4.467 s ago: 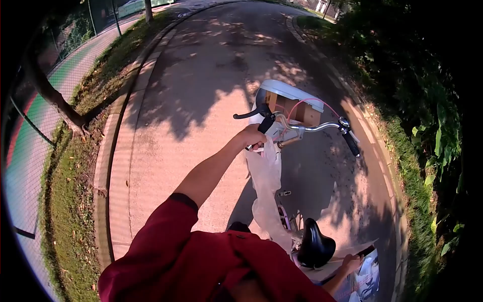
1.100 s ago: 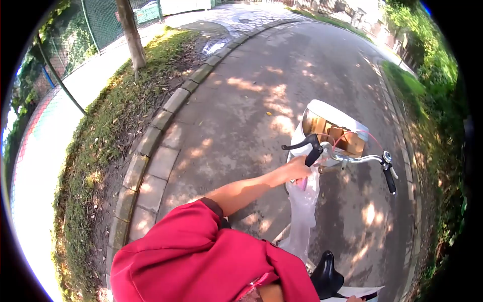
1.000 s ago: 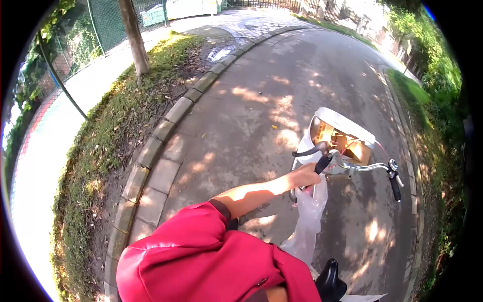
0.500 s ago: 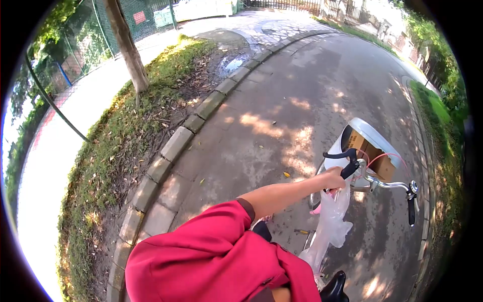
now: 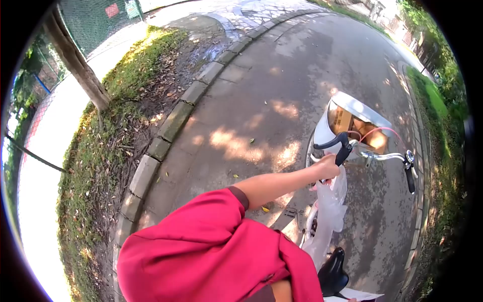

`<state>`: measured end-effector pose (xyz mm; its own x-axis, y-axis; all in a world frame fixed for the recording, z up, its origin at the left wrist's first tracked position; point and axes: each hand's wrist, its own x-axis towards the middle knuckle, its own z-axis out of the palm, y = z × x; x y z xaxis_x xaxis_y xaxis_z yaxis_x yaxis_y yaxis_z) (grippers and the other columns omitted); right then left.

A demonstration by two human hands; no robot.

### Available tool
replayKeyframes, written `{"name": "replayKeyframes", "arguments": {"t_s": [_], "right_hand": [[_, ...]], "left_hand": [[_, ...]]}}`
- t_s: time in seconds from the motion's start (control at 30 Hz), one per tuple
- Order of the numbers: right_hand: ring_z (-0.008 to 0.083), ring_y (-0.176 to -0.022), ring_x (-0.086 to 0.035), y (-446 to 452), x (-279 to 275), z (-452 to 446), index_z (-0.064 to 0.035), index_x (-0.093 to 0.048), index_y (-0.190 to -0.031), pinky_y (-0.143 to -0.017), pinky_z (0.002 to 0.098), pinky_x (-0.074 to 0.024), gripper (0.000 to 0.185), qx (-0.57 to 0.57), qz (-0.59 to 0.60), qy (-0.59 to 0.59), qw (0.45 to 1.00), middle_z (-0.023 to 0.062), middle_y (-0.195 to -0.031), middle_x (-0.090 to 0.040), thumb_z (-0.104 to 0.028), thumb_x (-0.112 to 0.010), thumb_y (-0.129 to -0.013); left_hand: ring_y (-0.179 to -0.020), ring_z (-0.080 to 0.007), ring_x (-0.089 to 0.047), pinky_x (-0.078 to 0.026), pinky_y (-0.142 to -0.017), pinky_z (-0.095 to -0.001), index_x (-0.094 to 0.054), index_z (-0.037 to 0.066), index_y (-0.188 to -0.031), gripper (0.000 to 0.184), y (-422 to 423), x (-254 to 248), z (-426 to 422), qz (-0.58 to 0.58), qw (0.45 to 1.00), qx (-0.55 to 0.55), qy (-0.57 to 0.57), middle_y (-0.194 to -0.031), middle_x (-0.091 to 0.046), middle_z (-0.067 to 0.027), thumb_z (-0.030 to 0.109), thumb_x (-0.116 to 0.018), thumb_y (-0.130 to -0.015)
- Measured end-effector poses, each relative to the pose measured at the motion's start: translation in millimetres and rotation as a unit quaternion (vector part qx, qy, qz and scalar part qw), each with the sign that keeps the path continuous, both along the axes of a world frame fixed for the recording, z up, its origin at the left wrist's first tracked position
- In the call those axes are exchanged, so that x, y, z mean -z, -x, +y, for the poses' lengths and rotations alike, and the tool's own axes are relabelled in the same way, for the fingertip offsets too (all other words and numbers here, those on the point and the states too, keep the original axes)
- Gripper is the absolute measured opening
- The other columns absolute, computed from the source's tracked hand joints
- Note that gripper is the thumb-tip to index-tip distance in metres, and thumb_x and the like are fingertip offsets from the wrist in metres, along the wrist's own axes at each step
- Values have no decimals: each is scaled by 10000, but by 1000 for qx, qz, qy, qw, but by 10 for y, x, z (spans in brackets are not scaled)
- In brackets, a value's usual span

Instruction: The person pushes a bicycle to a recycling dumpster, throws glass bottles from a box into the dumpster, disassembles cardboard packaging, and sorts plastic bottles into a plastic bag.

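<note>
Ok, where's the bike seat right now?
In the head view, the seat is near the bottom, right of centre, just right of the red shirt and well below the left hand.

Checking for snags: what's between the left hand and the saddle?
Head view: translucent plastic runs from below the left hand toward the saddle, partly covering the bicycle.

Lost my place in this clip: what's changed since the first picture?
The bike has moved forward along the road and sits farther right in view. The right hand, beside the saddle then, now barely shows at the bottom edge, its hold unclear. The left hand still holds the left grip; cardboard stays in the basket.
</note>
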<state>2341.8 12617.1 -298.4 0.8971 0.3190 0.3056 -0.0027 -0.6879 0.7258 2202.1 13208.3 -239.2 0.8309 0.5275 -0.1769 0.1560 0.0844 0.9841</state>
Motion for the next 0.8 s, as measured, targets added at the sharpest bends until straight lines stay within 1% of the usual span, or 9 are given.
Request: {"name": "replayKeyframes", "arguments": {"t_s": [0.07, 0.17, 0.2, 0.33, 0.37, 0.63, 0.7, 0.77, 0.8], "right_hand": [[223, -613, -607, -95, -37, 765, -76, -656, -610, -674, 334, -416, 261, 0, -5, 19, 1000, 55, -651, -637, -227, -477, -723], [251, -729, -608, -533, 35, 1640, -47, -672, -705, -723, 309, -411, 376, 15, -27, 0, 1000, 126, -774, -644, -325, -421, -747], [271, -787, -598, -870, 164, 1796, -27, -670, -744, -762, 306, -404, 441, 109, 70, 12, 991, 151, -828, -638, -369, -393, -748], [202, -659, -615, -1276, 260, 2920, -151, -690, -733, -550, 332, -427, 201, 4, 50, 245, 968, 65, -736, -654, -158, -490, -748], [195, -681, -616, -1335, 149, 3310, -153, -690, -735, -560, 318, -429, 205, 24, 76, 254, 964, 65, -756, -656, -151, -487, -755], [294, -703, -592, -2344, 104, 5851, -43, -658, -637, -760, 426, -451, 283, 83, 84, -135, 984, 125, -721, -627, -299, -543, -680], [341, -789, -569, -2472, 86, 6554, 39, -626, -695, -794, 418, -437, 280, 80, 95, -199, 972, 204, -807, -603, -215, -513, -665], [388, -876, -545, -2740, 18, 7169, 122, -594, -754, -829, 410, -423, 296, 62, 95, -248, 962, 283, -893, -578, -131, -482, -650], [399, -833, -549, -2868, 68, 7423, 120, -593, -714, -801, 420, -430, 287, 9, 68, -257, 964, 288, -839, -578, -136, -476, -653]], "left_hand": [[-349, -188, -505, -365, -291, -308, -409, -55, -971, 360, -181, -55, 636, -7, 1000, 1, 3, -471, -496, -105, 0, -432, -615], [-351, -182, -505, -362, -292, -299, -434, -61, -1017, 413, -405, -162, 1542, 15, 999, -22, 22, -475, -502, -104, -11, -414, -607], [-353, -186, -509, -365, -293, -301, -433, -56, -1024, 420, -484, -171, 1863, -12, 999, -20, 34, -477, -504, -108, -13, -412, -608], [-356, -185, -508, -373, -296, -299, -449, -58, -930, 325, -973, -57, 3103, -13, 999, -28, 18, -484, -496, -109, 11, -433, -613], [-359, -183, -508, -376, -297, -298, -447, -59, -924, 320, -1081, -89, 3403, -6, 1000, -27, 16, -488, -493, -107, 16, -435, -614], [-367, -154, -487, -362, -308, -282, -445, -25, -903, 280, -2050, -161, 5794, 16, 1000, -17, 21, -529, -505, -78, 61, -490, -640], [-370, -151, -491, -360, -307, -281, -437, -26, -901, 278, -2351, -72, 6398, 39, 999, -30, 13, -520, -503, -79, 59, -489, -641], [-377, -148, -504, -367, -308, -279, -427, -33, -903, 281, -2568, 92, 6945, -36, 999, -31, 27, -514, -493, -78, 53, -479, -641], [-376, -150, -503, -367, -307, -278, -424, -35, -916, 293, -2656, 71, 7181, -49, 997, -42, 41, -516, -490, -77, 51, -476, -641]]}}
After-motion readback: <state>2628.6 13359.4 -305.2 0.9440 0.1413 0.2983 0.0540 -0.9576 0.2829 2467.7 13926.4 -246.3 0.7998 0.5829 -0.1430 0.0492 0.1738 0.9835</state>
